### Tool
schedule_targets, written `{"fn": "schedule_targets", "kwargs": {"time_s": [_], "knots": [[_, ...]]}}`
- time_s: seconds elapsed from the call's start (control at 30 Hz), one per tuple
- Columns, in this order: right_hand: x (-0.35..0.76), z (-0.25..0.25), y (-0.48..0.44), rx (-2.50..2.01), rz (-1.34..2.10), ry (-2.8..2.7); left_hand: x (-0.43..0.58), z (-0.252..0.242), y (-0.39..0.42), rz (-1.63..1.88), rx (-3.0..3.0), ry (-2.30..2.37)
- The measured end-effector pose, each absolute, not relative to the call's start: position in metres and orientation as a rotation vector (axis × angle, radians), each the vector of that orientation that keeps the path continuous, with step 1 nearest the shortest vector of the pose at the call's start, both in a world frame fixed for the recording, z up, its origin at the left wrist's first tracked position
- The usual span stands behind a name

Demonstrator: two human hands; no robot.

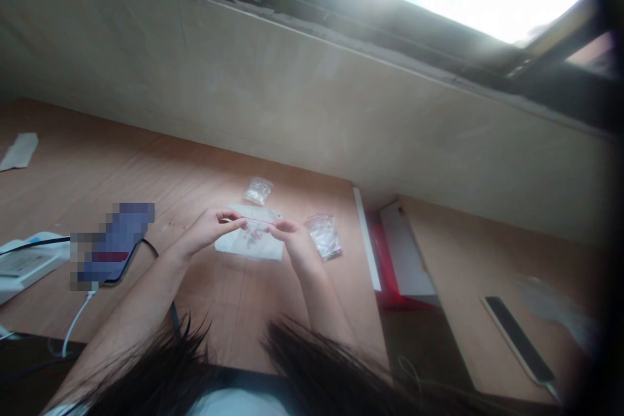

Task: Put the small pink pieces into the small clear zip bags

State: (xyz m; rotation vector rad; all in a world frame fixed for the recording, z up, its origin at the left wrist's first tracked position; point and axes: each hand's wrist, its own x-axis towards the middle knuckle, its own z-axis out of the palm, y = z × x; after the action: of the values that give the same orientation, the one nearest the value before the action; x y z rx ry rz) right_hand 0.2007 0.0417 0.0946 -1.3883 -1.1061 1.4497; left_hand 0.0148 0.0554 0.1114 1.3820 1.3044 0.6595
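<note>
A thin reddish string (257,220) stretches between my two hands over the desk. My left hand (214,229) pinches one end between thumb and fingertips. At the other end, the fingers of my right hand (286,231) are pinched on the string. Below them lies a white sheet, perhaps tissue (234,245), with small reddish-purple pieces (254,234) scattered on it, too small to name. Beyond the sheet rests a small clear plastic bag (258,190). Another clear bag with a reddish top edge (325,236) lies just right of my right hand.
To the left are a phone (114,244) with a white cable (73,322) and a white box-like device (34,263). A paper piece (20,151) lies far left. Across a gap, a second desk (453,260) carries another phone-like device (519,338). A wall (244,91) borders the desk's back.
</note>
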Motion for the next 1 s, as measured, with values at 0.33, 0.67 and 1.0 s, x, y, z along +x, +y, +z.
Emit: {"fn": "schedule_targets", "kwargs": {"time_s": [0.33,0.67,1.0], "knots": [[0.195,0.093,0.039,-1.424,1.380,-1.221,0.017,0.097,0.053,0.680,1.402,1.244],[0.186,0.078,0.037,-1.315,1.391,-1.272,0.027,0.088,0.053,0.683,1.531,1.042],[0.181,0.078,0.041,-1.417,1.355,-1.195,0.029,0.082,0.054,0.700,1.528,1.097]]}}
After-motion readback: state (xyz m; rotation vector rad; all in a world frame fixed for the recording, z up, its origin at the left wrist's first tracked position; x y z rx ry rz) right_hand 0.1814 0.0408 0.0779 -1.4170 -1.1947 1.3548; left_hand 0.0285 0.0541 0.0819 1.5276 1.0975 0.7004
